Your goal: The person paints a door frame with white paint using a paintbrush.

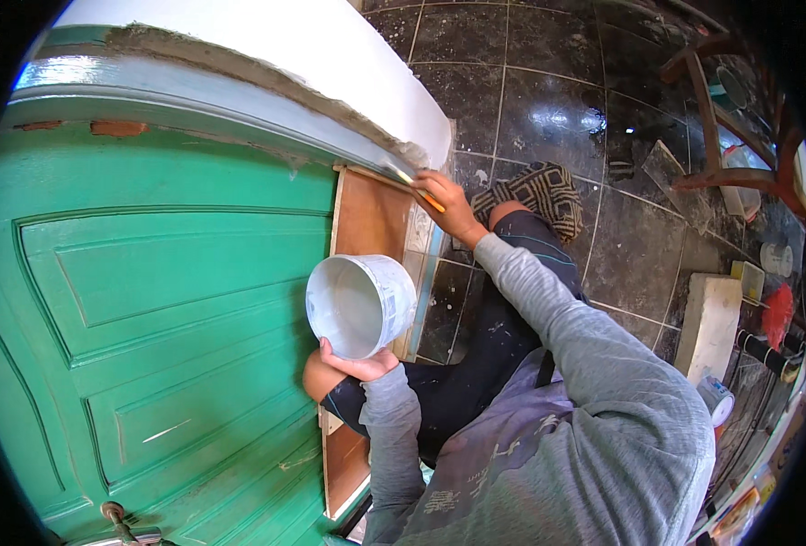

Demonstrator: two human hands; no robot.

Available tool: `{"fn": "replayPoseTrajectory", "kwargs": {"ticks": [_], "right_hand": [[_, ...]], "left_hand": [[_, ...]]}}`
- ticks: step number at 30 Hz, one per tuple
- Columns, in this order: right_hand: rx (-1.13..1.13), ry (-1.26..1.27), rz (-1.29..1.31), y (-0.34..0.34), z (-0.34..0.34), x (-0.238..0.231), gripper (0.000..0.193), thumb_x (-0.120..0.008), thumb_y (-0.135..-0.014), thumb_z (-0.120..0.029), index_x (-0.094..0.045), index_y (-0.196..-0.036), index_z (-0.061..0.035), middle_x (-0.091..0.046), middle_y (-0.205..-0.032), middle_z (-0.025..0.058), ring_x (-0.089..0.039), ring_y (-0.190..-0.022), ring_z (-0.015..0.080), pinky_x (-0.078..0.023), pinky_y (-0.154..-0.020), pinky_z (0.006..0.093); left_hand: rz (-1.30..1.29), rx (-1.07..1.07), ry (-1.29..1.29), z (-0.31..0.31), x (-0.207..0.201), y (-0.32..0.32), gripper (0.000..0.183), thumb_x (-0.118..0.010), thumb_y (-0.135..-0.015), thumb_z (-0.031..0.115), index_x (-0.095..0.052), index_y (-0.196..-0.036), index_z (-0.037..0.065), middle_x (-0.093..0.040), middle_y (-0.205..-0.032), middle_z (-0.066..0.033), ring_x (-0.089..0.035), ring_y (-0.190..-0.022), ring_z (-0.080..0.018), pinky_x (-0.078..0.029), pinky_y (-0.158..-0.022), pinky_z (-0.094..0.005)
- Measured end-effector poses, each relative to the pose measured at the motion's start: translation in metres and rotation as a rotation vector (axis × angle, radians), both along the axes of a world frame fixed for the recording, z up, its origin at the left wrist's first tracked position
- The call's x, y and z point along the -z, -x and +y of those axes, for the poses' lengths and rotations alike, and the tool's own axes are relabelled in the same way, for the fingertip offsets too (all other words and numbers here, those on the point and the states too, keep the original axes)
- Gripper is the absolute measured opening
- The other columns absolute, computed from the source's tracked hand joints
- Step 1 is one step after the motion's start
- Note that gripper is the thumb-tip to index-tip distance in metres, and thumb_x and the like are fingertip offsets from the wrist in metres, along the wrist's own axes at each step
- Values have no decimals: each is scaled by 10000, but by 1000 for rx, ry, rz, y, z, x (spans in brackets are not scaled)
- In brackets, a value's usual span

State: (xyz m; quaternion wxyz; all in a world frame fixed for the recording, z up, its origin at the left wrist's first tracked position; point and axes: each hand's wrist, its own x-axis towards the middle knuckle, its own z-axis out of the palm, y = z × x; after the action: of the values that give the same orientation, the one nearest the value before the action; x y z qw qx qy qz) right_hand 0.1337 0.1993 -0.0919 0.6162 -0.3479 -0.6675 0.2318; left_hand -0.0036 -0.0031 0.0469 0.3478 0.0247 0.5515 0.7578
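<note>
My right hand point(450, 211) is closed round the orange handle of a paintbrush point(400, 175). The brush's pale tip is at the lower end of a light grey-blue door frame point(239, 114); whether the bristles touch it is hard to tell. My left hand point(360, 364) grips a white plastic bucket point(394, 296) from below, near my knee. The bucket is tilted with its mouth toward the door, and its inside is coated whitish. Beside it stands a green panelled door point(194, 273). Against the door is a brown wooden panel point(367, 218) with pale edges.
A white wall point(357, 64) rises beyond the frame. Dark tiles point(549, 118) cover the floor, with a patterned cloth point(539, 200) near my leg. On the right are a wooden chair point(708, 109), a pale block point(708, 328) and a small can point(717, 400). A door handle point(116, 523) sticks out lower left.
</note>
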Motion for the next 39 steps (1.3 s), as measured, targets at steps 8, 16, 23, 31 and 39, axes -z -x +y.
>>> {"fn": "replayPoseTrajectory", "kwargs": {"ticks": [8,16,23,31,39], "right_hand": [[118,82,134,2,-7,-33,184,-713,-816,-55,-628,-978,-43,-661,-988,134,-661,-869,311,-529,-744,372],[117,331,20,5,-45,28,168,-690,-835,-74,-626,-989,-54,-645,-1028,133,-641,-911,331,-519,-763,377],[174,150,-5,18,-23,15,194,-675,-830,-84,-619,-1013,-53,-642,-1030,125,-632,-928,350,-523,-773,377],[169,174,119,42,-36,-2,170,-687,-835,-91,-616,-985,-53,-638,-1022,141,-641,-938,332,-521,-774,382],[471,644,200,41,-57,84,158,-684,-858,-155,-597,-875,-24,-630,-749,158,-646,-687,266,-486,-647,340]], "left_hand": [[24,22,-3,-6,0,6,702,-528,-789,605,-494,-1340,171,-526,-1344,-47,-508,-1223,-295,-461,-901,-453],[6,53,-63,-3,-13,2,706,-521,-790,600,-490,-1346,165,-514,-1363,-66,-503,-1228,-316,-446,-926,-487],[-6,85,-70,-5,-7,-2,690,-527,-789,591,-503,-1333,166,-536,-1337,-63,-526,-1208,-310,-492,-865,-463],[-42,99,-94,-10,-6,9,660,-517,-814,566,-500,-1325,149,-554,-1306,-68,-554,-1165,-288,-509,-797,-424],[-20,52,-18,-10,-4,8,654,-516,-821,560,-510,-1314,131,-548,-1305,-76,-528,-1189,-285,-451,-933,-434]]}}
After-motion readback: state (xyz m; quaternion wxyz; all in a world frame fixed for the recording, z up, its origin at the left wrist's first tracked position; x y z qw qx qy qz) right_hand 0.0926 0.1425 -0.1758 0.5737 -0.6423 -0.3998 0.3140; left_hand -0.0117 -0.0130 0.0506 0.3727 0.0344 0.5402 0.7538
